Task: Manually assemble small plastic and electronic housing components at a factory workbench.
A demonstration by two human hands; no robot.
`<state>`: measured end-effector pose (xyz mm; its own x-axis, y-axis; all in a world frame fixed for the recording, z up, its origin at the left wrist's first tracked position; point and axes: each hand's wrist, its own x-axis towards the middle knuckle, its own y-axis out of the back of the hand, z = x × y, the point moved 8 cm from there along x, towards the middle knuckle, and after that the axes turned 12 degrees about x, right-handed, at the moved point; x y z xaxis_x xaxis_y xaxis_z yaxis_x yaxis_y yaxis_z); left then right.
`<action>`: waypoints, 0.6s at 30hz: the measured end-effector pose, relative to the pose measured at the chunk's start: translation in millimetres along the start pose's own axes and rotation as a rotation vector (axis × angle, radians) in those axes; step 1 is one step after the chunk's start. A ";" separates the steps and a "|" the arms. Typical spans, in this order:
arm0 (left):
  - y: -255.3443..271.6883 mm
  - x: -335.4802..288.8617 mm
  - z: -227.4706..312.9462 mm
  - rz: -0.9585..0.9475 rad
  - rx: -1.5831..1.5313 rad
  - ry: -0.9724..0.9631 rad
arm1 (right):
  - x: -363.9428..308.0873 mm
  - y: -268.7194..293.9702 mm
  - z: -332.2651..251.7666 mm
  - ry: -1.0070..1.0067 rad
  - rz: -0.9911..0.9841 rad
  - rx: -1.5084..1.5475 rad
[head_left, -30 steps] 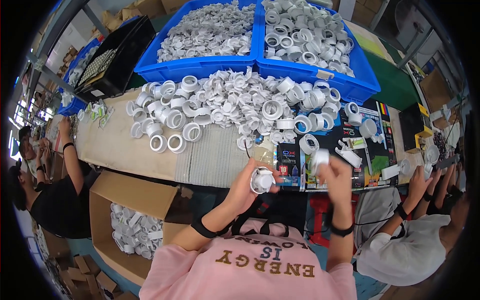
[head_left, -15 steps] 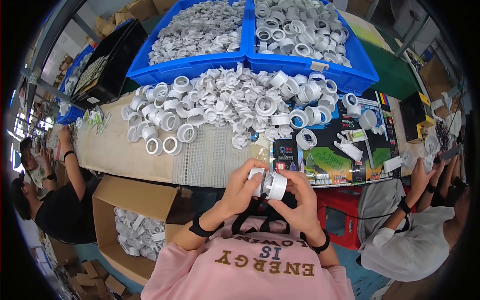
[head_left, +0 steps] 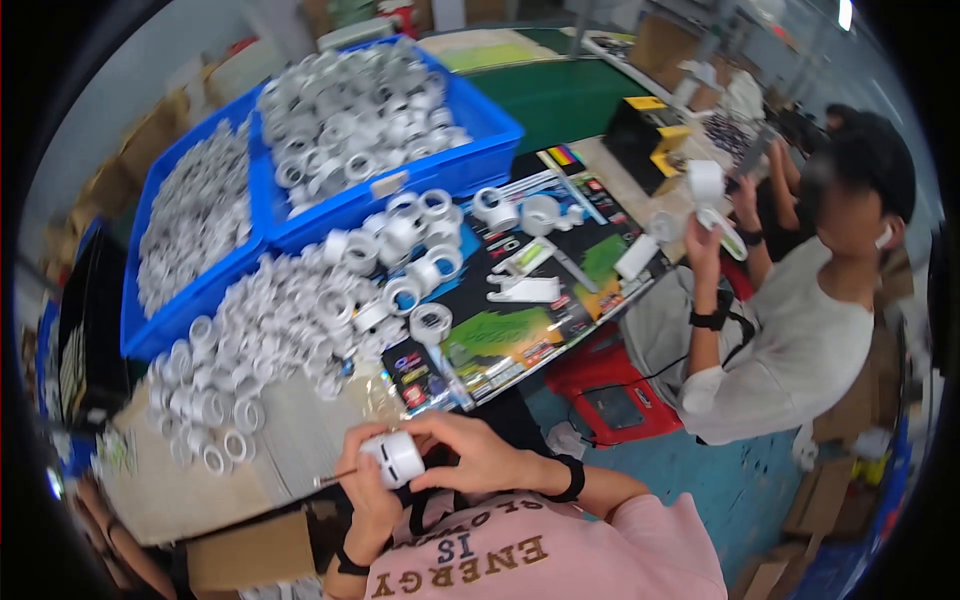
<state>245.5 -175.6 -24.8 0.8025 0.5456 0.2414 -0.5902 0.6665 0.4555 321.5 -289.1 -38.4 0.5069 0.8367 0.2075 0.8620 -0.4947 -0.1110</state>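
A white plastic cylinder (head_left: 400, 460) with dark slots in its side is held between my two hands, close to my chest at the table's front edge. My left hand (head_left: 366, 492) wraps its left side, fingers closed. The thumb and fingers of my right hand (head_left: 468, 452) grip it from the right. A thin brownish rod (head_left: 336, 478) shows beside my left hand; I cannot tell whether it is held. Beyond my hands lie a heap of small white plastic caps (head_left: 285, 310) and loose white rings (head_left: 240, 445).
Two blue bins (head_left: 385, 185) of white parts stand at the back left. White pieces (head_left: 525, 290) and a thin tool (head_left: 577, 272) lie on a printed sheet (head_left: 500, 335). At right, a co-worker (head_left: 780, 320) holds a white part, near a red stool (head_left: 600, 395).
The view has turned to the right, bringing the co-worker fully in. The two white pieces, tilted with a gap between them before, now sit together as one cylinder.
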 end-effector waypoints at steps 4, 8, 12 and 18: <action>-15.0 1.3 16.1 -0.068 -0.021 -0.101 | -16.1 13.1 -19.0 0.123 -0.003 -0.137; -51.3 17.4 16.0 -0.229 -0.081 -0.125 | -26.9 42.1 -13.0 0.084 0.130 -0.204; -91.9 24.3 -21.4 -0.337 -0.122 -0.002 | -45.4 125.7 -72.4 0.242 0.413 -0.719; -98.4 23.9 -51.3 -0.301 -0.024 -0.022 | -117.9 260.4 -154.1 0.367 1.174 -0.991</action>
<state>318.3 -202.1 -107.9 0.9433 0.3107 0.1169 -0.3270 0.8088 0.4887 484.7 -552.8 57.9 0.7037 -0.1351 0.6975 -0.4159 -0.8743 0.2503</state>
